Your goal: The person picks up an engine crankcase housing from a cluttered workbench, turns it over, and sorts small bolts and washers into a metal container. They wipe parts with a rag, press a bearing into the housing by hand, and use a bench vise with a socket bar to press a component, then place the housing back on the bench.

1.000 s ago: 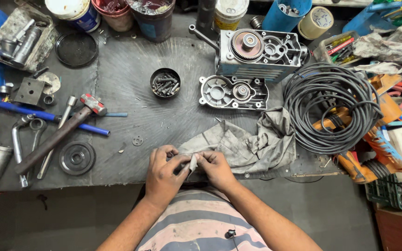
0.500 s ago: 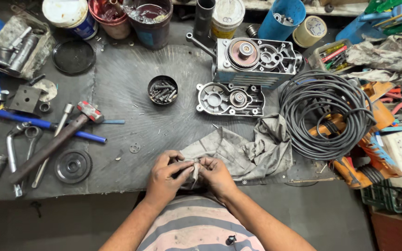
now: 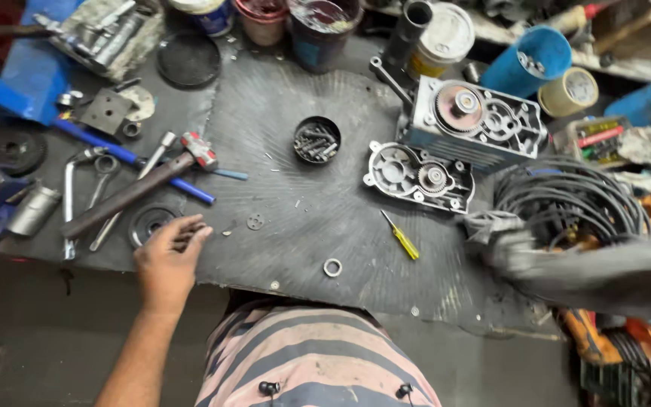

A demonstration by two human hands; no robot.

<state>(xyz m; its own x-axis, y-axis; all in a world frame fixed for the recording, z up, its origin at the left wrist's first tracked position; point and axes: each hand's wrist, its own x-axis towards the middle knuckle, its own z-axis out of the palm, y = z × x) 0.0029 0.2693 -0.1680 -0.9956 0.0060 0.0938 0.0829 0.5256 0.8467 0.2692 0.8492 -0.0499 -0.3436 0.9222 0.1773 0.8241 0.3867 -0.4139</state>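
Note:
My left hand [image 3: 166, 258] hovers with fingers spread over the front left of the black rubber mat [image 3: 295, 90], its fingertips beside a black pulley disc [image 3: 149, 221]. It holds nothing. My right hand [image 3: 518, 255] is a motion blur at the right, gripping the grey rag [image 3: 491, 226] next to the black cable coil [image 3: 576, 202]. On the mat lie a yellow-handled screwdriver [image 3: 401, 236], a metal ring [image 3: 332, 267] and a small toothed washer [image 3: 255, 221].
An open gearbox housing [image 3: 476, 120] and its cover [image 3: 417, 175] sit at the back right, near a black cup of screws [image 3: 316, 141]. A hammer [image 3: 139, 188], wrenches and a blue bar [image 3: 126, 157] lie left. Tins and pots line the back.
The hands have come apart. The right hand has swept the rag off the mat to the right, uncovering the screwdriver and ring. The left hand has moved left toward the pulley disc.

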